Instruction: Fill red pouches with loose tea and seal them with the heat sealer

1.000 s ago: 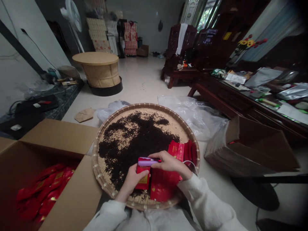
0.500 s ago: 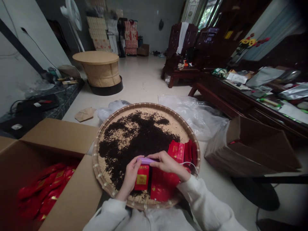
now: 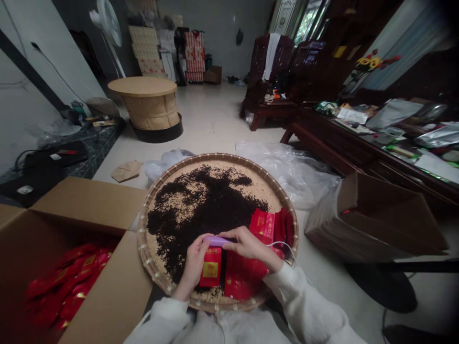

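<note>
My right hand is closed around a small purple bag sealer, from which a white cord runs off to the right. The sealer lies across the top edge of a red foil pouch with a gold square label. My left hand grips the pouch's upper left edge, its thumb and fingers at the sealer's left end. Both hands are over a round bamboo tray spread with dark loose tea leaves. More red pouches lie in the tray under and beside my right hand.
An open cardboard box at the left contains several red pouches. Another open carton stands at the right, near a black round base. Clear plastic sheeting lies behind the tray; a dark wooden table is beyond.
The pouch and sealer have shifted very slightly toward me. Both hands keep the same grip, and everything else stays in place.
</note>
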Action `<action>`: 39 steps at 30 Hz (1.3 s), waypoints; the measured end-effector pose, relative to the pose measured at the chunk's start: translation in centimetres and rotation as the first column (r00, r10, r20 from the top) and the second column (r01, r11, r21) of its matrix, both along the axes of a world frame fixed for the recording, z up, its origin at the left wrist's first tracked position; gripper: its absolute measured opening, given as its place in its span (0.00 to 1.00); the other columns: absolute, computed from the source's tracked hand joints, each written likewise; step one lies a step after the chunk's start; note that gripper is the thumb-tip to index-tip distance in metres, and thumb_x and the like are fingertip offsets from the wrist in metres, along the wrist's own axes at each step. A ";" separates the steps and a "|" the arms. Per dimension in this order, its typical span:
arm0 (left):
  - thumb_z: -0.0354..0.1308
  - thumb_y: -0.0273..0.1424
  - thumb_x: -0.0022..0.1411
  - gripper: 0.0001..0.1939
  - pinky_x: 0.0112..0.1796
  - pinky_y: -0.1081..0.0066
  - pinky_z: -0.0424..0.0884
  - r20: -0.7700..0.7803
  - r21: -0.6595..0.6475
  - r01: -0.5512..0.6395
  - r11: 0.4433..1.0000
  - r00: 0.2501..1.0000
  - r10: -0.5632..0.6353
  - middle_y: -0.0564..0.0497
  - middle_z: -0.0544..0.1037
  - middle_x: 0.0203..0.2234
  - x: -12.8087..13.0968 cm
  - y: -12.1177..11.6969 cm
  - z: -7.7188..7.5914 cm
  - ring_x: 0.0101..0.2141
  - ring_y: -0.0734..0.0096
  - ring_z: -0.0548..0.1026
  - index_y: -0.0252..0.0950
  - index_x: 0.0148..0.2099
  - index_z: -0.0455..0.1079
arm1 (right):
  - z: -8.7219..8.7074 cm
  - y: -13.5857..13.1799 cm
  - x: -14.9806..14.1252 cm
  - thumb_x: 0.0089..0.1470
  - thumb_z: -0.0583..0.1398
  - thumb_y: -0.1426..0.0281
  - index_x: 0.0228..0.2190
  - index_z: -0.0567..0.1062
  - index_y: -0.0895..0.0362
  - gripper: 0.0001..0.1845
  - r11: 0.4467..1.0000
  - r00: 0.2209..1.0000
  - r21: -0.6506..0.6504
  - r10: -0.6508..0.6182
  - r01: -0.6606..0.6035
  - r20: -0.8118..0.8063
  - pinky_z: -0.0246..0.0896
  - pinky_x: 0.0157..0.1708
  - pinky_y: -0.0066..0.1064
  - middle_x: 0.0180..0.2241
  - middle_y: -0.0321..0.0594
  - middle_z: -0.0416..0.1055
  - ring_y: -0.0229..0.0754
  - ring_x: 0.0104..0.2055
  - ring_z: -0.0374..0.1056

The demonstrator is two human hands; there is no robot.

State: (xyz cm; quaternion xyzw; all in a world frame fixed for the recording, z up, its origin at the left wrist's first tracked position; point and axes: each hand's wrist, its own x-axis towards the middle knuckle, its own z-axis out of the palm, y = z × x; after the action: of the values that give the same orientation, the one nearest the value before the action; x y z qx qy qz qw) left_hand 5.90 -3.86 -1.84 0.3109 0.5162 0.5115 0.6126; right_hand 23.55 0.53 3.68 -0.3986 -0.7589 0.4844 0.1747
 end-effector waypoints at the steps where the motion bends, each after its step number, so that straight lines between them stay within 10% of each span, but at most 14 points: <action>1: 0.64 0.49 0.48 0.25 0.31 0.71 0.70 -0.001 -0.005 -0.001 1.000 1.000 0.001 0.46 0.81 0.31 0.0 0.0 0.1 0.31 0.62 0.77 0.33 0.38 0.74 | 0.0 0.0 0.0 0.57 0.58 0.62 0.48 0.77 0.55 0.19 1.000 1.000 0.001 0.003 -0.003 0.001 0.65 0.39 0.32 0.42 0.40 0.78 0.50 0.42 0.73; 30: 0.64 0.49 0.48 0.24 0.32 0.71 0.71 -0.017 -0.013 0.008 1.000 1.000 -0.008 0.46 0.81 0.32 0.1 0.0 -0.1 0.31 0.63 0.77 0.33 0.38 0.74 | -1.0 -0.1 0.2 0.56 0.58 0.62 0.47 0.77 0.56 0.19 1.000 1.000 -0.002 -0.002 0.002 0.027 0.64 0.39 0.31 0.42 0.40 0.78 0.50 0.42 0.73; 39: 0.73 0.38 0.39 0.26 0.31 0.65 0.75 0.094 -0.142 0.278 0.950 0.959 -0.267 0.46 0.81 0.29 0.4 -0.4 -0.8 0.26 0.62 0.79 0.32 0.40 0.71 | -1.3 0.5 1.3 0.54 0.59 0.61 0.44 0.78 0.57 0.19 0.996 0.999 -0.076 -0.047 0.046 -0.007 0.65 0.42 0.36 0.39 0.37 0.78 0.50 0.42 0.72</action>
State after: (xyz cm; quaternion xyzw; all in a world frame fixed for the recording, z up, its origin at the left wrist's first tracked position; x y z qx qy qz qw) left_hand 6.35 -4.30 -2.64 0.3120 0.4836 0.3917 0.7179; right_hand 24.83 1.00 2.33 -0.4205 -0.7297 0.5105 0.1737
